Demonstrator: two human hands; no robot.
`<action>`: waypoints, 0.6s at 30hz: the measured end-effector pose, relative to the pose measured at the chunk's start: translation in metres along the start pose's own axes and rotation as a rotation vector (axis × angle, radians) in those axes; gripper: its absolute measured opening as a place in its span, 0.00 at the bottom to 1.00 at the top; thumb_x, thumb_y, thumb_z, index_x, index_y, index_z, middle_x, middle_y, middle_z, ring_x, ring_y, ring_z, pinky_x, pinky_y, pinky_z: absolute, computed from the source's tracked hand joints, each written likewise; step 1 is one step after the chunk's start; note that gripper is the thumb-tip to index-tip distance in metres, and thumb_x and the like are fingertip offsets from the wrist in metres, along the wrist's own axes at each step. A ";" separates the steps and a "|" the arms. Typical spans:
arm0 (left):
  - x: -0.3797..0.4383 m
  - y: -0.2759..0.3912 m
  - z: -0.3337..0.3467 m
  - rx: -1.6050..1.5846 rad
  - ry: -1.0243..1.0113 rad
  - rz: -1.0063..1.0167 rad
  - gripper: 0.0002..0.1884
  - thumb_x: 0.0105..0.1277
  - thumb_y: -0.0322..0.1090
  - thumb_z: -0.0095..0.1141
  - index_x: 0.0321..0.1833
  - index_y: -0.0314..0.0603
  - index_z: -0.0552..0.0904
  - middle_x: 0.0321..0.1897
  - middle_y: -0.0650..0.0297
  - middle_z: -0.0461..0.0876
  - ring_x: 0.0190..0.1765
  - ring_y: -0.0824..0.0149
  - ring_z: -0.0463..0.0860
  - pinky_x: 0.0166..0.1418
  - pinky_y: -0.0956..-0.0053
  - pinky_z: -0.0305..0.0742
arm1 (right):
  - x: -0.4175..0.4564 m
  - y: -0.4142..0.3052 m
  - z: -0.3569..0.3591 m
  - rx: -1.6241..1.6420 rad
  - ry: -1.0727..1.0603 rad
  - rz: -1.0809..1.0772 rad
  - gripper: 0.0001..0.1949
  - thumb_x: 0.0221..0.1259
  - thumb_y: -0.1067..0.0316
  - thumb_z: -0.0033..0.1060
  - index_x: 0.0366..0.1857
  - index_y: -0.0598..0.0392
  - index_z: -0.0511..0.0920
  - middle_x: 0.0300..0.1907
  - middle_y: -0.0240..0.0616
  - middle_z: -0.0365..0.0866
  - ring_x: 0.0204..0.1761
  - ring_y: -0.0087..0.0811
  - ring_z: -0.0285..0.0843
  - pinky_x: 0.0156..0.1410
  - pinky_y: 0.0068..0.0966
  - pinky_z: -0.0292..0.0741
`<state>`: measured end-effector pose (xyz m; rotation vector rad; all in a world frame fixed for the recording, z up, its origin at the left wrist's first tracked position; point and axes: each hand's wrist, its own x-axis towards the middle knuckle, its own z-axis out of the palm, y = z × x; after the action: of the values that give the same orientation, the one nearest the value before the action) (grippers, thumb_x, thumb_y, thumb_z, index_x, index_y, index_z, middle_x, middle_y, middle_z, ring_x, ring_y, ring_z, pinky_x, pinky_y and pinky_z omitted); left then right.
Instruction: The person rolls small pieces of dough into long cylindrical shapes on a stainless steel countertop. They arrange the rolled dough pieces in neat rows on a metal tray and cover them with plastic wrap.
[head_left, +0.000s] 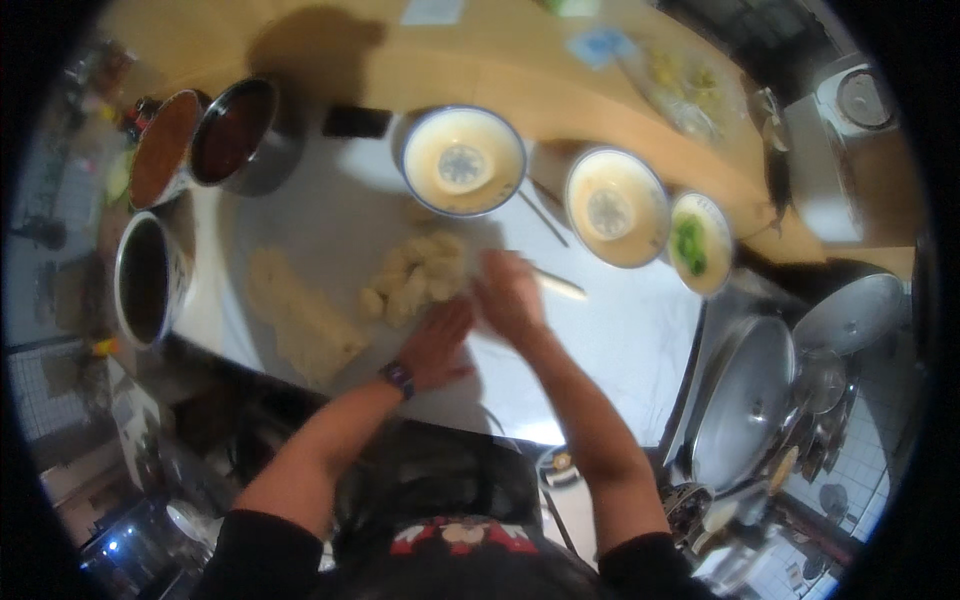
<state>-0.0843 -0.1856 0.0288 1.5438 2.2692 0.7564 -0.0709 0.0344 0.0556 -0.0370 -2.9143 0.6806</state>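
My left hand (439, 341), with a watch at the wrist, lies palm down, thumb apart, at the near edge of a pile of pale dough pieces (412, 277). Just right of the pile is my right hand (511, 292), bent at the wrist and blurred; whether it holds anything cannot be made out. A thin wooden rolling pin (559, 283) shows beyond it, its left end hidden by the hand. On the left part of the white marbled board (607, 352) rests a long, flat strip of dough (304, 315).
Two blue-rimmed bowls (463, 161) (616, 208) and a smaller bowl with green vegetables (697, 244) line the far side. A dark phone (356, 122) lies near a metal pot (234, 131). A white container (146, 277) stands left; metal lids (746, 405) are at right.
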 end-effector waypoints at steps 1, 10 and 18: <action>-0.019 -0.003 -0.002 0.017 -0.064 -0.010 0.49 0.69 0.69 0.59 0.81 0.33 0.68 0.81 0.40 0.67 0.83 0.39 0.62 0.88 0.41 0.52 | 0.015 -0.027 0.017 0.102 -0.015 0.006 0.14 0.68 0.61 0.66 0.51 0.56 0.84 0.60 0.52 0.83 0.63 0.57 0.79 0.69 0.53 0.75; -0.014 0.002 -0.007 0.121 -0.191 -0.125 0.44 0.68 0.60 0.65 0.80 0.39 0.71 0.83 0.47 0.65 0.85 0.44 0.61 0.89 0.43 0.52 | -0.002 -0.057 0.034 0.677 0.309 0.768 0.14 0.67 0.68 0.69 0.53 0.57 0.80 0.48 0.49 0.83 0.50 0.52 0.83 0.55 0.48 0.80; -0.027 0.000 -0.004 0.101 -0.165 -0.182 0.45 0.67 0.59 0.67 0.81 0.38 0.69 0.86 0.50 0.61 0.88 0.48 0.57 0.88 0.43 0.53 | -0.244 -0.059 -0.015 -0.115 -0.482 0.167 0.38 0.76 0.43 0.61 0.82 0.55 0.65 0.87 0.53 0.58 0.92 0.48 0.43 0.89 0.67 0.34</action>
<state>-0.0762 -0.2116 0.0311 1.3621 2.3152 0.4548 0.1732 -0.0260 0.0613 -0.1500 -3.4435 0.6159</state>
